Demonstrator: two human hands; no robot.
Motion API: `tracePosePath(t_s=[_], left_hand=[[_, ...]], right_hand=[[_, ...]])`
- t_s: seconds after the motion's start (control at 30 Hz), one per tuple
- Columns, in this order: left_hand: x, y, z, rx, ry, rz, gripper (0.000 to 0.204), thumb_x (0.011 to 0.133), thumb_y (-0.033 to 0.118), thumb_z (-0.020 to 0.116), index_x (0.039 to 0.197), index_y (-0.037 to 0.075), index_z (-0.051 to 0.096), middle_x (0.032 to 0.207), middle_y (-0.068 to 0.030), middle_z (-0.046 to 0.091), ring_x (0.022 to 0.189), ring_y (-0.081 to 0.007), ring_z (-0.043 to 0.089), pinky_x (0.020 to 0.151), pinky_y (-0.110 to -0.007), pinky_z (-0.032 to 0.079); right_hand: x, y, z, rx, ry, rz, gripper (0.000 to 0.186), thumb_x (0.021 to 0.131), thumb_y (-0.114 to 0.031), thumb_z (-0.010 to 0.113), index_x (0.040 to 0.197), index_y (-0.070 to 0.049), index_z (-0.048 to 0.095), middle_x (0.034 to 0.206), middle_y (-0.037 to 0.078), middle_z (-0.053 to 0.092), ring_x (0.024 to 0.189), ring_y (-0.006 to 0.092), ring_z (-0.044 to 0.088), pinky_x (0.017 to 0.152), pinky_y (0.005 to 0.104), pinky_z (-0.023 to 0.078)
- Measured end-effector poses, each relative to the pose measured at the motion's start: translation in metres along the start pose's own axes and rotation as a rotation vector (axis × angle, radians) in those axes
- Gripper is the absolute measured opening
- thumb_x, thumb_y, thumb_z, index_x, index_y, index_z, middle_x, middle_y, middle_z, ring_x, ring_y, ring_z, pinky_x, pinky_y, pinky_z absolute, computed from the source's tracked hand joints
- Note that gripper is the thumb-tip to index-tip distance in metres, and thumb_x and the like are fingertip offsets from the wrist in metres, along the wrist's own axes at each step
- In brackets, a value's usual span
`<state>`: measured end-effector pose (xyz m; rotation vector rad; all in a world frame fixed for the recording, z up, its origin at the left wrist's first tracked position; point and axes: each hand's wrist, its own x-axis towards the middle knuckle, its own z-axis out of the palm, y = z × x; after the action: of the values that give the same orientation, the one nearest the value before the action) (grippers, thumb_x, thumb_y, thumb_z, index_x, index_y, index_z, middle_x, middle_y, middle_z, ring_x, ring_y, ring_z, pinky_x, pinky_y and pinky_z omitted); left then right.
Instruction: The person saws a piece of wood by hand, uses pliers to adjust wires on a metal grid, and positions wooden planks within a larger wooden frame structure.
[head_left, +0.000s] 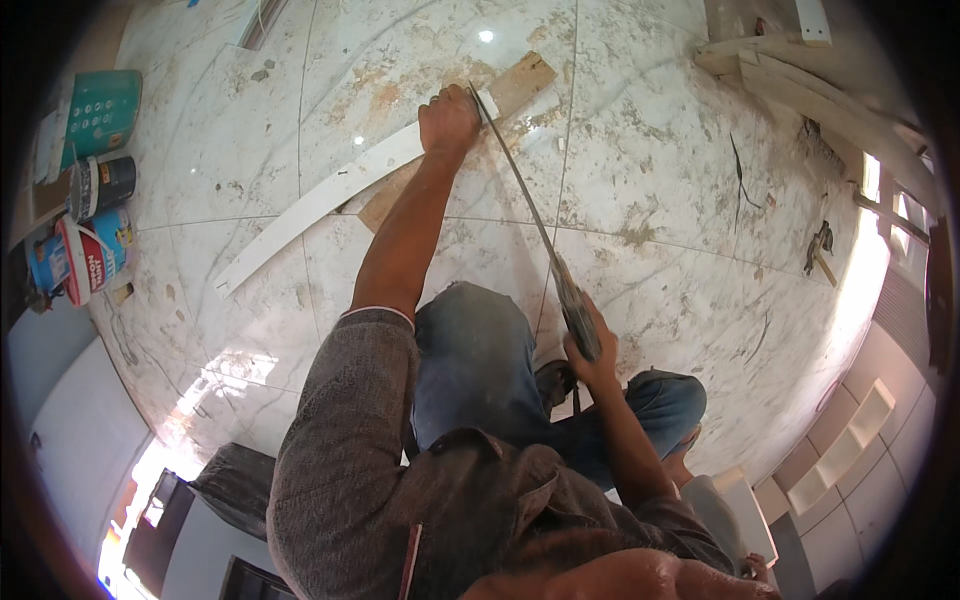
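Observation:
A long white strip (318, 203), flat and narrow, runs slantwise across the tiled floor. Its far end rests on a brown wooden board (522, 82). My left hand (449, 120) is closed over the strip near that end, pressing it against the board. A handsaw (540, 228), seen nearly edge-on, reaches from my right hand (597, 352) up to the strip. The blade's tip meets the strip just right of my left fingers. My right fingers wrap round the saw's handle. Whether the blade has cut in, I cannot tell.
Paint buckets stand at the left: a green one (103, 112), a dark one (108, 185) and a red-and-white one (85, 262). Wooden planks (800, 85) lie at the upper right. A hammer-like tool (822, 250) rests on the dirty floor at the right. My bent knee (475, 350) is close below the board.

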<state>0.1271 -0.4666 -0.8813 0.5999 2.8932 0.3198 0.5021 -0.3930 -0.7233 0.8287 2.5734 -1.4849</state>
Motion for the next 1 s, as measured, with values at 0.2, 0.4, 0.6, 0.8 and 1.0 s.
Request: tracePosePath(t_s=[0.2,0.4,0.6,0.8,1.0], left_hand=[[0.001,0.005,0.005,0.078,0.024,0.088,0.028,0.094,0.028,0.041,0.093,0.004,0.056,0.091,-0.0141,0.064,0.085,-0.0296,0.064,0.075,-0.046,0.045],[0.003,0.002,0.000,0.038,0.022,0.082,0.028,0.094,0.028,0.041,0.092,0.005,0.056,0.091,-0.0137,0.064,0.083,-0.0297,0.064,0.074,-0.047,0.045],[-0.003,0.013,-0.001,0.051,-0.037,0.089,0.028,0.095,0.028,0.041,0.094,0.004,0.056,0.092,-0.0141,0.064,0.087,-0.0306,0.064,0.078,-0.046,0.045],[0.002,0.002,0.002,0.062,-0.047,0.027,0.029,0.095,0.026,0.039,0.096,0.004,0.056,0.092,-0.0146,0.065,0.088,-0.0303,0.064,0.079,-0.045,0.046],[0.005,0.008,-0.001,0.185,-0.101,0.125,0.026,0.092,0.024,0.042,0.098,0.003,0.056,0.097,-0.0149,0.064,0.092,-0.0303,0.063,0.079,-0.045,0.046]], right_hand=[[0.136,-0.017,0.046,0.270,0.007,0.022,0.063,0.074,-0.007,0.059,0.136,-0.005,0.046,0.105,0.020,0.065,0.087,0.0222,0.066,0.079,0.0303,0.050],[0.023,0.011,0.016,0.112,0.031,-0.015,0.062,0.074,-0.008,0.061,0.133,0.001,0.046,0.114,0.023,0.062,0.097,0.0283,0.066,0.084,0.0322,0.051],[0.098,0.005,0.056,0.260,0.039,0.045,0.060,0.076,-0.008,0.060,0.135,-0.002,0.046,0.107,0.016,0.064,0.090,0.0162,0.062,0.081,0.0271,0.047],[0.031,0.002,0.034,0.143,0.068,0.017,0.060,0.076,-0.007,0.059,0.134,-0.002,0.046,0.101,0.016,0.064,0.084,0.0155,0.059,0.079,0.0271,0.047],[0.080,0.027,0.055,0.238,0.095,-0.010,0.062,0.075,-0.007,0.059,0.135,0.000,0.044,0.090,0.013,0.064,0.076,0.0180,0.059,0.073,0.0289,0.048]])
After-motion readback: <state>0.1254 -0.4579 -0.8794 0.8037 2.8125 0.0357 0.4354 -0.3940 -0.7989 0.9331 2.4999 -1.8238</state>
